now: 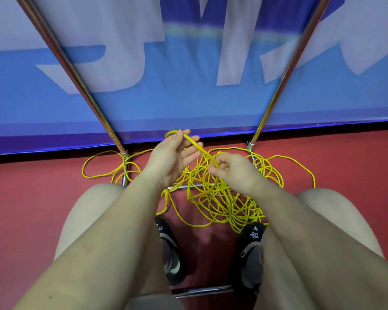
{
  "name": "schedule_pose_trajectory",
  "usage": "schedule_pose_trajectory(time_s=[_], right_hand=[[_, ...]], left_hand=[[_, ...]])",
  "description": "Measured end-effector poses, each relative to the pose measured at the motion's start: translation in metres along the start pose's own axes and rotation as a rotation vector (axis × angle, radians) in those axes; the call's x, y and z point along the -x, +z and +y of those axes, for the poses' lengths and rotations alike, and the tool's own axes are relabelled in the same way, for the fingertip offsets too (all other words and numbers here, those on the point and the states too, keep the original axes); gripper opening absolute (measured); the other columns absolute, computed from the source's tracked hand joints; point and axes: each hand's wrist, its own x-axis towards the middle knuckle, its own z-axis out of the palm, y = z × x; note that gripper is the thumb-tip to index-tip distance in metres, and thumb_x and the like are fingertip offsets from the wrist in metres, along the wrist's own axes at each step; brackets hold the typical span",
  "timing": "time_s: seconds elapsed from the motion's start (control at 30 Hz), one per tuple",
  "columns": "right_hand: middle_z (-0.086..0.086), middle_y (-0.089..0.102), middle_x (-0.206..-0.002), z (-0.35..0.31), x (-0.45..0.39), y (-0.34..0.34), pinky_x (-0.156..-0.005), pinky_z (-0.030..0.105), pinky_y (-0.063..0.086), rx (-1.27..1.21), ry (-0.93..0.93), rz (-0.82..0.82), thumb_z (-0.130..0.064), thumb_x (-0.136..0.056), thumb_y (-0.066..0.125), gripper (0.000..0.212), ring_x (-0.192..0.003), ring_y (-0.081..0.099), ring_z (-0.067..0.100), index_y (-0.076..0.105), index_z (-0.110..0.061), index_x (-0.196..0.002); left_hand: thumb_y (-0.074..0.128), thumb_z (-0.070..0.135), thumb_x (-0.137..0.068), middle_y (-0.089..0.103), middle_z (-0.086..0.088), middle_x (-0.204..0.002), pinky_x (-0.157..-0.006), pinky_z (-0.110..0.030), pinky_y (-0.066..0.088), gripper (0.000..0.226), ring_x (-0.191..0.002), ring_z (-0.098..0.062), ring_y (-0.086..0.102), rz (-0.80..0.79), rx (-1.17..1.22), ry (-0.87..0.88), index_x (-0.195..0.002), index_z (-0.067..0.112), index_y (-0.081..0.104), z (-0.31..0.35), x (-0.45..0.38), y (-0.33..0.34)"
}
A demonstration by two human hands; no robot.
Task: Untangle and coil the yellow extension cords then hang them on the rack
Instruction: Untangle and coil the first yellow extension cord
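Observation:
A tangled heap of yellow extension cords [224, 202] lies on the red floor between my feet and the rack's base. My left hand [174, 156] is raised above the heap, palm up, with a cord strand running over its fingers and pinched at the fingertips. My right hand [231, 170] is closed on the same strand a little lower to the right. The strand arcs between both hands and drops into the heap. The metal rack's two slanted poles [81, 86] rise on the left and right, and its top is out of view.
Rack base bars [184, 187] lie on the floor under the cords. A blue and white banner [188, 97] stands just behind the rack. My knees and dark shoes [253, 238] flank the heap. Cord loops [92, 166] spread left and right around the pole feet.

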Motion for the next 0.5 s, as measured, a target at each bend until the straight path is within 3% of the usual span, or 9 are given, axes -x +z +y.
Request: schedule_pose_trajectory(time_s=[0.1,0.2,0.33,0.5], right_hand=[[0.011,0.067,-0.077,-0.007,0.000,-0.005,-0.068,0.036,0.052,-0.253,0.054,0.010,-0.018,-0.090,0.060,0.016,-0.068,0.057,0.018,0.058,-0.020,-0.075],[0.005,0.067,-0.081,-0.014,0.000,-0.014,-0.061,0.021,0.054,-0.590,0.139,0.043,-0.018,-0.093,0.055,0.012,-0.063,0.065,0.011,0.056,-0.019,-0.082],[0.003,0.067,-0.084,-0.013,-0.002,-0.027,-0.060,0.019,0.056,-0.926,0.258,0.140,-0.024,-0.094,0.053,0.011,-0.070,0.067,0.013,0.057,-0.015,-0.088],[0.004,0.067,-0.094,-0.010,-0.004,-0.035,-0.065,0.022,0.057,-1.093,0.247,0.169,-0.024,-0.096,0.050,0.012,-0.078,0.069,0.014,0.056,-0.014,-0.094]], left_hand=[[0.035,0.028,-0.102,0.067,-0.004,-0.103,-0.080,-0.030,0.054,0.022,-0.090,-0.015,0.066,-0.024,-0.251,-0.010,-0.104,0.019,0.056,-0.008,-0.002,-0.003],[0.038,0.033,-0.101,0.064,-0.003,-0.116,-0.095,-0.033,0.044,0.025,-0.105,-0.015,0.059,-0.129,-0.689,-0.020,-0.110,0.024,0.059,-0.021,0.001,-0.008],[0.044,0.037,-0.098,0.059,0.003,-0.092,-0.076,-0.019,0.040,0.032,-0.087,-0.012,0.051,-0.305,-1.166,-0.075,-0.104,0.011,0.062,-0.034,0.008,-0.011],[0.046,0.022,-0.099,0.054,0.004,-0.073,-0.059,-0.016,0.035,0.019,-0.063,-0.008,0.044,-0.258,-1.168,0.105,-0.085,0.017,0.058,-0.033,0.003,-0.009]])
